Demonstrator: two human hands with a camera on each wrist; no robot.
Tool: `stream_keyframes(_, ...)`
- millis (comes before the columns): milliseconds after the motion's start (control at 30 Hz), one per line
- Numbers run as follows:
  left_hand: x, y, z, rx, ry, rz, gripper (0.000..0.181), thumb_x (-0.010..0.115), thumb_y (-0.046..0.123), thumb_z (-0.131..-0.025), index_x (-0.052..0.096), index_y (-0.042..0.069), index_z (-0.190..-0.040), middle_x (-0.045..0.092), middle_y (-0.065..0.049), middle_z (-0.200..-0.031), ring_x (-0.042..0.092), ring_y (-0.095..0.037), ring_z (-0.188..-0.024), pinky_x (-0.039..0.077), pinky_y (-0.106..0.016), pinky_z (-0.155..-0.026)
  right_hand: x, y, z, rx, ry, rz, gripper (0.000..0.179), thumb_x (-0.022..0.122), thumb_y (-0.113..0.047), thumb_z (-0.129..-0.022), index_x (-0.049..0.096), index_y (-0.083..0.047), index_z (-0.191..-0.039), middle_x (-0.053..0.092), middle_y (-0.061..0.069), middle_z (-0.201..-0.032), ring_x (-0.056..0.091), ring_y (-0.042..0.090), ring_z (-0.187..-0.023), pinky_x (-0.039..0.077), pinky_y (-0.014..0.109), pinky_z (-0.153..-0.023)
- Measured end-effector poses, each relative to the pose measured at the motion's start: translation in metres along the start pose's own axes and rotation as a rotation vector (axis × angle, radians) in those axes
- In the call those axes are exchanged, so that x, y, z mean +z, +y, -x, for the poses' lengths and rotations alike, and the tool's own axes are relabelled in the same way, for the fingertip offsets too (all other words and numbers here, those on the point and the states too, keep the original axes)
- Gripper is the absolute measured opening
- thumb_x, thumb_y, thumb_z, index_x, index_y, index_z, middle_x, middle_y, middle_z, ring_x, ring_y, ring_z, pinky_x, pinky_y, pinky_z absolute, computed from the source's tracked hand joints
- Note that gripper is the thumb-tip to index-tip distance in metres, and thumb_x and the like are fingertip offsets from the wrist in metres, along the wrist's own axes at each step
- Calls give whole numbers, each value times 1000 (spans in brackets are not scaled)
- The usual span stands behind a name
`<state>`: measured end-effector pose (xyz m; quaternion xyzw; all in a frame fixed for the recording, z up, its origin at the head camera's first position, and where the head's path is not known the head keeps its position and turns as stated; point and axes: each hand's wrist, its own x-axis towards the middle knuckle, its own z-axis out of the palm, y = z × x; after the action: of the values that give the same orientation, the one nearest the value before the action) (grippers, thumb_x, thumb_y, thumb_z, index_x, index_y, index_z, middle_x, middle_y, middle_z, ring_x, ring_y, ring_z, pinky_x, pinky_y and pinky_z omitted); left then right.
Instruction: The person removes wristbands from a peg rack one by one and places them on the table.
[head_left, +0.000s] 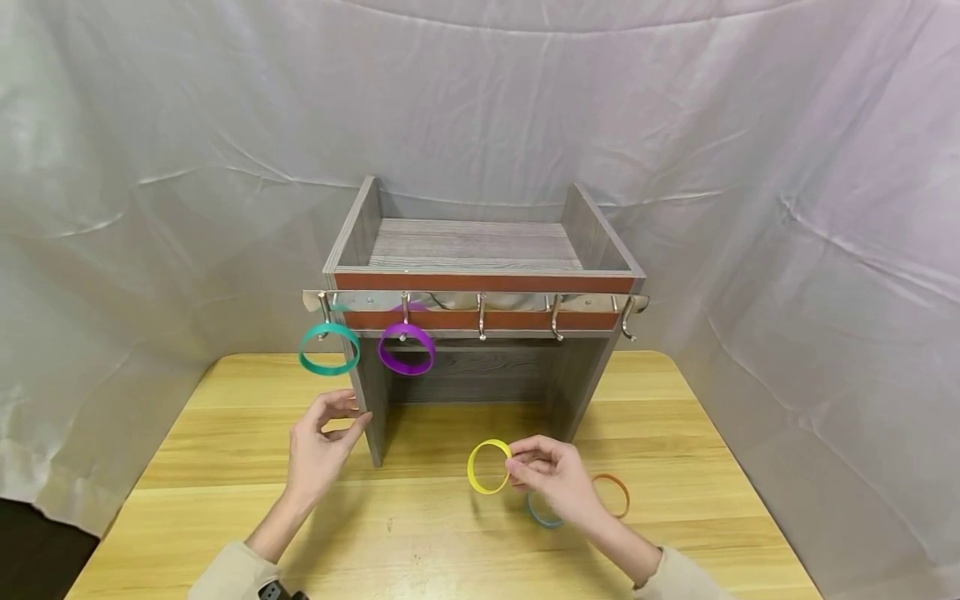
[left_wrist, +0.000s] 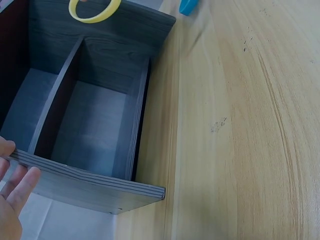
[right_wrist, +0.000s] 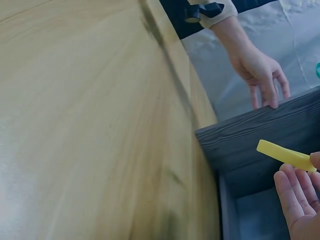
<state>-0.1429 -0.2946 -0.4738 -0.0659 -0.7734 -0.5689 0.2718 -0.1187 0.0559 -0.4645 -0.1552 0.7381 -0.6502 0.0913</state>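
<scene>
My right hand [head_left: 555, 479] pinches a yellow wristband [head_left: 472, 479] between thumb and fingertips, in front of the lower opening of a grey wooden shelf [head_left: 480, 242]. Seen from the right wrist, the band shows edge-on. My left hand [head_left: 318, 442] holds the front edge of the shelf's left side panel, its thumb at the edge and its fingers on the outer face. A teal wristband [head_left: 330, 370] hangs on the leftmost hook of a metal rail [head_left: 442, 302]; a purple wristband [head_left: 408, 369] is on the hook beside it. The three hooks further right hold nothing.
A blue wristband [head_left: 546, 523], partly covered by my right hand, and an orange wristband [head_left: 627, 500] lie on the wooden table [head_left: 705, 492]. Grey cloth [head_left: 480, 100] surrounds the table's back and sides. The hooks stick out from the shelf's front.
</scene>
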Motion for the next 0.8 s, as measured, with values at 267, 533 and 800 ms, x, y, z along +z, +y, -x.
stream_keyframes(267,0,0,0,-5,-6,12,37,77,-15,-86,69,-2,-119,72,-15,-107,68,8,-91,64,-13,-70,5,14,3,59,-1,-15,36,74,-8,-98,62,17,-120,72,20,-101,75,8,-83,70,32,-78)
stream_keyframes(533,-1,0,0,-8,-7,15,37,77,-14,-86,69,-1,-119,72,-11,-108,70,5,-90,64,-13,-71,6,24,6,147,10,-5,43,76,-10,-97,60,19,-124,71,18,-102,75,11,-83,70,34,-80)
stream_keyframes(800,-1,-1,0,-6,-13,9,35,78,-10,-87,68,-2,-120,72,-14,-109,69,6,-90,64,-13,-70,8,36,11,166,0,11,37,73,-8,-98,61,16,-123,71,19,-103,74,9,-81,70,32,-78)
